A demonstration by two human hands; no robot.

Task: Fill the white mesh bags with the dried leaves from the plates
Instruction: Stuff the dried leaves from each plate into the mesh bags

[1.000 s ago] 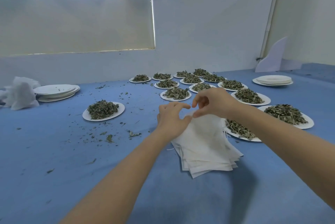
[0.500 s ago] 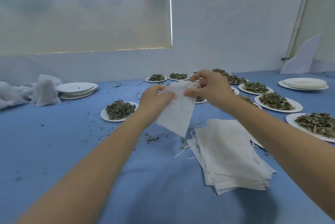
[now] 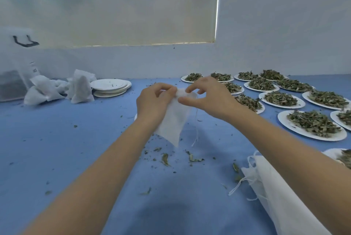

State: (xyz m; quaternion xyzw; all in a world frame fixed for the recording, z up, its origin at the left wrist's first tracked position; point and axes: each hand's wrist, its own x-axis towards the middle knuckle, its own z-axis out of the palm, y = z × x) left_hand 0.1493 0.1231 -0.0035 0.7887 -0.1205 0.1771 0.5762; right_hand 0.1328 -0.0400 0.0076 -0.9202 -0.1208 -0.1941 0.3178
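Head view: my left hand [image 3: 152, 101] and right hand [image 3: 207, 97] pinch the mesh bag [image 3: 175, 118] mouth between fingers; bag hangs downward, leaf plates [image 3: 311, 134] rightward.

Left hand [image 3: 152, 101] and right hand [image 3: 207, 97] pinch the top of a white mesh bag [image 3: 174, 120] above the blue table [image 3: 57, 149].

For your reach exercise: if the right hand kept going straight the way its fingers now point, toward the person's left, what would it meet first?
The mesh bag that the right hand already pinches, then probably the left hand at the bag's mouth.
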